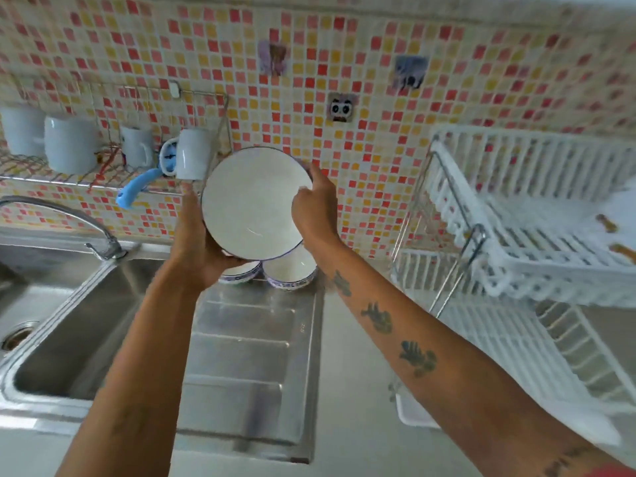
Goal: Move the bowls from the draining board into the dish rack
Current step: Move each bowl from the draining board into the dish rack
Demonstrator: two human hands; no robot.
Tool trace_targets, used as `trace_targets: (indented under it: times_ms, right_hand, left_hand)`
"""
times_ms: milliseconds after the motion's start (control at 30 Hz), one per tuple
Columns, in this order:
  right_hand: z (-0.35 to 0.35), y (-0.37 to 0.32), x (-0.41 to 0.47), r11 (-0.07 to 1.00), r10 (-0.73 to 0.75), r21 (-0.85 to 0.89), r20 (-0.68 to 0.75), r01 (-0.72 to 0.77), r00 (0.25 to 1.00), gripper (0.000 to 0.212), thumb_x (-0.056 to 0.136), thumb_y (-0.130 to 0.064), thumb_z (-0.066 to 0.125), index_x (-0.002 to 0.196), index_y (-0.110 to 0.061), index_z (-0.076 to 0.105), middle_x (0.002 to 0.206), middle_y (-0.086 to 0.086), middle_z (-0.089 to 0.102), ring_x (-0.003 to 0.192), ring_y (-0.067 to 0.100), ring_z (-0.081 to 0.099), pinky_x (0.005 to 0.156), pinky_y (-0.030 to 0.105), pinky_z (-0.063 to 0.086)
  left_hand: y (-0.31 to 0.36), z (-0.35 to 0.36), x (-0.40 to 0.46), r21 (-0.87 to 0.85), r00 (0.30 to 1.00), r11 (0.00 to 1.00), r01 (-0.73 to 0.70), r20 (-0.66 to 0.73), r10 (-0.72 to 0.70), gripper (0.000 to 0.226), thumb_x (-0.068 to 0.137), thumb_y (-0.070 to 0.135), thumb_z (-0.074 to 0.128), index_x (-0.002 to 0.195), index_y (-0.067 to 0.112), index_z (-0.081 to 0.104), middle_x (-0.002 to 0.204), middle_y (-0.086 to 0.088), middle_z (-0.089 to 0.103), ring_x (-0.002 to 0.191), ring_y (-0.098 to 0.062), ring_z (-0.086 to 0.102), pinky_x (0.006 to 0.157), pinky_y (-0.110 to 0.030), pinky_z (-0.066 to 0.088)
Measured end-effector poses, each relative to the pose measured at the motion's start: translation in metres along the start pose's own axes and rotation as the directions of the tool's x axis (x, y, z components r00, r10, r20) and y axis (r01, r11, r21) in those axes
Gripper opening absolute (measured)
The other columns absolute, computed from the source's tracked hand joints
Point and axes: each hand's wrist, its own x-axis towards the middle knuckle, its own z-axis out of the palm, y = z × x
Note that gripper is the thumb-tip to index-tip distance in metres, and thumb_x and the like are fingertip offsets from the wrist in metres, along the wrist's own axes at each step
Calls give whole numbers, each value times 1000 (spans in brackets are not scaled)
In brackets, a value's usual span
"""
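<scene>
A large white bowl (251,204) with a dark blue rim is lifted above the steel draining board (247,356), its inside tilted toward me. My left hand (192,242) grips its left and lower edge. My right hand (315,204) holds its right rim, fingers over the edge. Under it, two smaller white bowls with blue patterned sides stand at the far end of the board: one (241,271) partly hidden by my left hand, the other (290,270) to its right. The white two-tier dish rack (516,235) stands on the right.
A steel sink (69,321) with a curved tap (69,215) lies to the left. A wire wall shelf (51,173) carries white mugs and a blue-handled tool. Wooden-handled utensils (616,235) lie in the rack's upper tier. A white tray (416,414) sits under the rack.
</scene>
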Motion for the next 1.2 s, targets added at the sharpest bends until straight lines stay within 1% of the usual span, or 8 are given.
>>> trace_targets:
  times_ms: [133, 233, 467, 667, 800, 900, 1000, 1200]
  right_hand:
    - [-69, -47, -8, 976, -217, -22, -104, 215, 971, 49, 87, 8, 36, 124, -12, 60, 121, 12, 62, 110, 27, 58, 92, 40, 53]
    - [-134, -74, -21, 944, -331, -38, -158, 329, 931, 46, 87, 8, 38, 121, -12, 62, 119, 11, 64, 110, 23, 59, 88, 22, 50]
    - [-277, -93, -37, 908, -418, -72, -238, 413, 877, 43, 89, 10, 40, 106, -25, 59, 90, -17, 60, 77, -17, 57, 68, -2, 42]
    - [-347, -71, -30, 934, -335, -214, -254, 285, 907, 34, 98, -13, 42, 129, -20, 55, 119, -2, 61, 107, 14, 58, 88, 22, 49]
    - [-375, -70, -23, 997, -13, -78, -45, 10, 999, 52, 99, -55, 20, 133, -28, 49, 110, -3, 61, 102, 15, 60, 81, 32, 51]
    - [-388, -59, -8, 988, 118, -98, -5, -118, 993, 83, 86, -72, -1, 139, -28, 45, 102, 11, 68, 100, 23, 64, 100, 45, 48]
    - [-391, -47, 6, 952, 222, -223, 30, -210, 974, 84, 81, -79, 1, 100, -26, 63, 67, 4, 68, 82, 20, 65, 101, 41, 48]
    - [-386, -20, 22, 886, 310, -405, 155, -225, 938, 98, 54, -95, 41, 112, -21, 69, 111, 5, 73, 100, 24, 69, 99, 45, 50]
  left_hand:
    - [25, 77, -30, 4, 969, 1000, -28, 246, 26, 66, 90, 74, 17, 135, 40, 53, 143, -3, 55, 128, -43, 52, 95, -78, 33]
    - [31, 137, -51, 80, 943, 995, -53, 332, 24, 57, 94, 64, 25, 133, 37, 56, 137, -2, 61, 125, -42, 55, 96, -76, 35]
    - [19, 253, -70, 131, 775, 981, 145, 602, -195, 70, 86, 76, 28, 136, 34, 54, 136, -6, 61, 119, -43, 60, 91, -69, 46]
    - [7, 326, -59, 229, 807, 969, 94, 552, -209, 61, 84, 72, 39, 121, 31, 66, 123, -9, 70, 108, -42, 66, 86, -64, 50]
    - [-10, 346, -50, 337, 901, 936, -100, 430, -58, 62, 84, 75, 38, 119, 30, 63, 125, -13, 63, 109, -40, 63, 81, -61, 55]
    - [-25, 355, -51, 511, 929, 809, -291, 352, 112, 49, 85, 67, 51, 108, 24, 59, 109, -10, 65, 94, -30, 67, 75, -52, 60]
    - [-41, 357, -49, 611, 896, 660, -437, 358, 262, 66, 73, 59, 72, 114, 13, 47, 104, -5, 64, 83, -17, 68, 65, -36, 62]
    - [-69, 349, -38, 761, 744, 201, -617, 481, 463, 77, 55, 52, 88, 107, 17, 43, 112, -1, 44, 95, -16, 50, 67, -16, 44]
